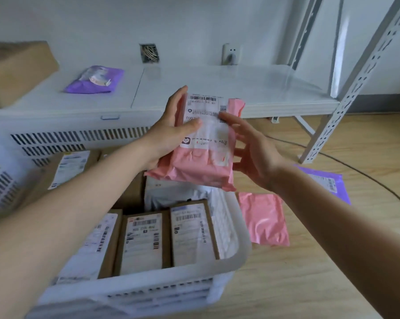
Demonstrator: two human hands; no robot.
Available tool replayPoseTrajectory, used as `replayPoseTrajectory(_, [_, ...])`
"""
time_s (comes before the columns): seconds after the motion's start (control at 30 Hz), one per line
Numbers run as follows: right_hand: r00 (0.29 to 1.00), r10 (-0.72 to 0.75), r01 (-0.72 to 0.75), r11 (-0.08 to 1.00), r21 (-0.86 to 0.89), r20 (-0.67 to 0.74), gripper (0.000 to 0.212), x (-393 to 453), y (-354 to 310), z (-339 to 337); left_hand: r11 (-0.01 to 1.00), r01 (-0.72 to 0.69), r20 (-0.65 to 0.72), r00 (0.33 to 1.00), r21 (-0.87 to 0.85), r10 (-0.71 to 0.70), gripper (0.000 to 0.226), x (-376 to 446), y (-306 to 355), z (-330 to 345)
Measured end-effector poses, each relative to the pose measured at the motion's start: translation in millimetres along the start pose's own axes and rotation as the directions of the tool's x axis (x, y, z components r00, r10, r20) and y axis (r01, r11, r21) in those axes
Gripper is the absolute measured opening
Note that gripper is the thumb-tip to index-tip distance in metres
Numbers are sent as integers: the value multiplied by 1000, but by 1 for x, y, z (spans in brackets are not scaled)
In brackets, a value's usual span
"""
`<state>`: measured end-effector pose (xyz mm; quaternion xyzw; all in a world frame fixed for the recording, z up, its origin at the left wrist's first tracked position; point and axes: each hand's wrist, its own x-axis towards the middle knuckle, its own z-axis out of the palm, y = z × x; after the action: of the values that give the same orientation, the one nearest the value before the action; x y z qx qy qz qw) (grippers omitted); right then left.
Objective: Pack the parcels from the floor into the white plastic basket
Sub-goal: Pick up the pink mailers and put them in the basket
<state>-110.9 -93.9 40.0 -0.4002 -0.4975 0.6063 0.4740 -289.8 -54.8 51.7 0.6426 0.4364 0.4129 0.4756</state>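
Note:
A pink mailer parcel (201, 162) with a white shipping label is held up above the far end of the white plastic basket (238, 254). My left hand (169, 134) grips its left side, thumb across the label. My right hand (254, 153) is at its right edge with fingers spread, fingertips touching the label. The basket holds three brown cardboard parcels (146, 242) standing side by side and a white mailer (171, 194) behind them. On the floor to the right lie another pink mailer (266, 219) and a purple mailer (328, 180).
A low white shelf (194, 88) runs along the wall with a purple parcel (95, 79) and a cardboard box (17, 70) on it. A white metal rack leg (332, 125) stands at right. A black cable (367, 173) crosses the wooden floor. A second white basket (1, 180) stands at left.

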Motion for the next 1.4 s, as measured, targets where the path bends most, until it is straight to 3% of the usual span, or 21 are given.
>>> replayPoseTrajectory(0.2, [997, 25, -23, 999, 28, -76, 37, 27, 21, 74, 992, 73, 16, 997, -107, -72, 49, -20, -18, -83])
replayPoseTrajectory(0.53, [989, 132, -136, 989, -56, -67, 38, 49, 28, 146, 974, 216, 114, 968, 67, -222, 50, -41, -41, -168])
replayPoseTrajectory(0.9, [990, 137, -137, 991, 3, 27, 35, 70, 26, 168, 976, 216, -110, 971, 30, -212, 47, -56, -27, -189])
replayPoseTrajectory(1.17, [985, 149, -152, 988, 19, 92, 32, 90, 34, 213, 947, 321, -207, 928, 18, -310, 35, -77, -30, -232])
replayPoseTrajectory(1.4, [951, 245, -222, 966, -135, 186, 45, 127, 65, 292, 936, 347, -347, 872, -59, -345, 32, -93, -58, -315])
